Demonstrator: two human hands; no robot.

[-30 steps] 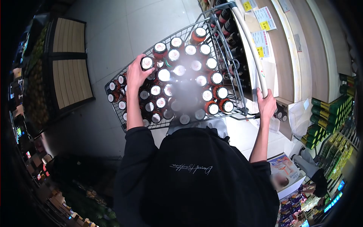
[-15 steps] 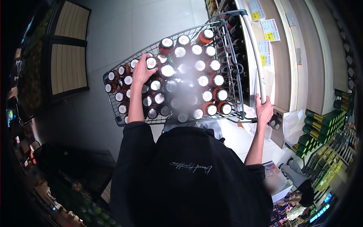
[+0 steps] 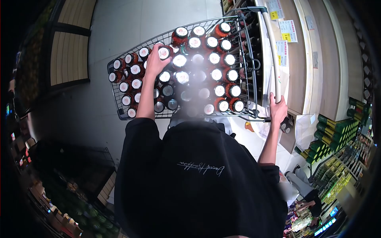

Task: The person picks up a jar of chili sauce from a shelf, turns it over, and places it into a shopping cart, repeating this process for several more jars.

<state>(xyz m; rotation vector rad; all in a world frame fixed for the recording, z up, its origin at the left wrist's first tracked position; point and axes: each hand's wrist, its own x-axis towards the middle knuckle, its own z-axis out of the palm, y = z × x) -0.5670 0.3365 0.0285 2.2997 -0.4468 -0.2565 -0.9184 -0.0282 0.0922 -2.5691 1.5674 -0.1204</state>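
Observation:
A metal wire shopping cart (image 3: 116,104) stands in front of me, filled with several jars (image 3: 135,70) that have white lids and reddish contents. My left hand (image 3: 156,61) is closed around one jar (image 3: 164,53) in the left half of the cart, thumb and fingers at the sides of its lid. Whether that jar rests on others below is hidden. On the right, my right hand (image 3: 279,108) grips the near end of the cart's pale handle bar (image 3: 274,59). A hazy glare blurs the jars in the middle of the cart.
Wooden shelves (image 3: 329,59) with price tags (image 3: 288,31) run close along the right, dark bottles beneath. Green cylindrical packages (image 3: 337,133) are stacked at the right. Slatted wooden stands (image 3: 69,59) are on the left, across the tiled floor (image 3: 115,23). A person (image 3: 311,202) is at lower right.
The cart and its jars sit slightly higher in view, and the shelves have shifted too. My left hand keeps its hold on the jar; my right hand remains on the handle.

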